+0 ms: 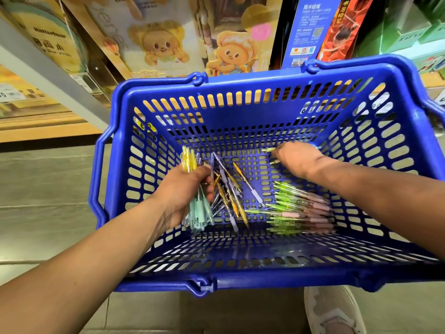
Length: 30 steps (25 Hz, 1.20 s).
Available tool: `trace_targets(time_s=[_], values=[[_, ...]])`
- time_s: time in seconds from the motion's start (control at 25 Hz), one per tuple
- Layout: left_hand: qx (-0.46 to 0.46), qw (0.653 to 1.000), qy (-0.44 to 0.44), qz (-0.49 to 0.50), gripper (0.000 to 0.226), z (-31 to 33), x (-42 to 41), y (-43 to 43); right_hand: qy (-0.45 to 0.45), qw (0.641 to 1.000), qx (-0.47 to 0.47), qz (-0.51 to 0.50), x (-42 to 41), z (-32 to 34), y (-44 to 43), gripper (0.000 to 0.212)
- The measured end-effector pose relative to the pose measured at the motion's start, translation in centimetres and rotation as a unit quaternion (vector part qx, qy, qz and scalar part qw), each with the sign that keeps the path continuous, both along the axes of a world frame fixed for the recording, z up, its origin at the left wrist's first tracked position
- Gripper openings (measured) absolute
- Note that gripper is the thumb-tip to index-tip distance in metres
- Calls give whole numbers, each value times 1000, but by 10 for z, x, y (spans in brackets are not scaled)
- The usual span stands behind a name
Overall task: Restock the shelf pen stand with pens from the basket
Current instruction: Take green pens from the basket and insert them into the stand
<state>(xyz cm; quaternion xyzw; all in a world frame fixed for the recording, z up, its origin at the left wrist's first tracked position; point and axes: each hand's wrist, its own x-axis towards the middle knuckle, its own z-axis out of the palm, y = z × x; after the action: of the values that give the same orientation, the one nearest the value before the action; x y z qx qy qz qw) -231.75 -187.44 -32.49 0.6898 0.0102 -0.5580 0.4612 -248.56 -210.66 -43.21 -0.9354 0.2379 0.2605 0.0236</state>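
Observation:
A blue plastic basket (240, 109) sits on the floor in front of me with pens on its bottom. My left hand (183, 189) grips a bunch of pens (197, 210) with yellow tops and mint-green grips, held inside the basket at the left. My right hand (296, 157) reaches to the far right of the basket bottom, its fingers curled on a couple of green pens (268, 150). A pile of green and pink pens (301, 208) lies at the right. Loose purple and orange pens (231, 194) lie in the middle. No pen stand is in view.
Shelves behind the basket carry boxed goods with cartoon bear pictures (159, 44) and a blue package (310, 30). A grey shelf edge (48, 75) runs diagonally at the left. My shoe (334, 312) stands on the tiled floor below the basket.

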Motion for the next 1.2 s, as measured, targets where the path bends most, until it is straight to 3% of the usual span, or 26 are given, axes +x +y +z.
trace_targets(time_s=[0.12, 0.2, 0.28, 0.44, 0.6, 0.76, 0.84, 0.96, 1.12, 1.2], values=[[-11, 999, 0, 35, 20, -3, 2, -1, -57, 997, 37, -30, 8, 12, -2, 32], [-20, 998, -4, 56, 19, -3, 3, -4, -140, 976, 126, -108, 23, 23, 10, 17], [-28, 997, 0, 75, 19, -4, 2, -7, -206, 923, 257, -196, 41, 40, 29, 15], [-29, 998, 18, 54, 27, -4, -1, -9, -241, 827, 453, -230, 69, 61, 66, 12], [-46, 996, 64, 38, 38, 0, -1, -6, -286, 715, 549, -325, 75, 61, 75, 10], [-45, 997, 58, 13, 42, 1, -7, -8, -279, 657, 606, -350, 72, 64, 77, 12], [-49, 997, 47, 27, 38, 1, -10, -9, -275, 666, 616, -319, 73, 65, 81, 15], [-31, 999, 30, 31, 25, -1, -6, -8, -249, 740, 566, -264, 67, 60, 74, 18], [-3, 1000, 2, 2, 16, -1, -1, -5, -162, 928, 263, -208, 41, 33, 34, 25], [-1, 1000, -10, -14, 23, -1, 0, -3, -101, 974, 136, -152, 24, 16, 17, 35]])
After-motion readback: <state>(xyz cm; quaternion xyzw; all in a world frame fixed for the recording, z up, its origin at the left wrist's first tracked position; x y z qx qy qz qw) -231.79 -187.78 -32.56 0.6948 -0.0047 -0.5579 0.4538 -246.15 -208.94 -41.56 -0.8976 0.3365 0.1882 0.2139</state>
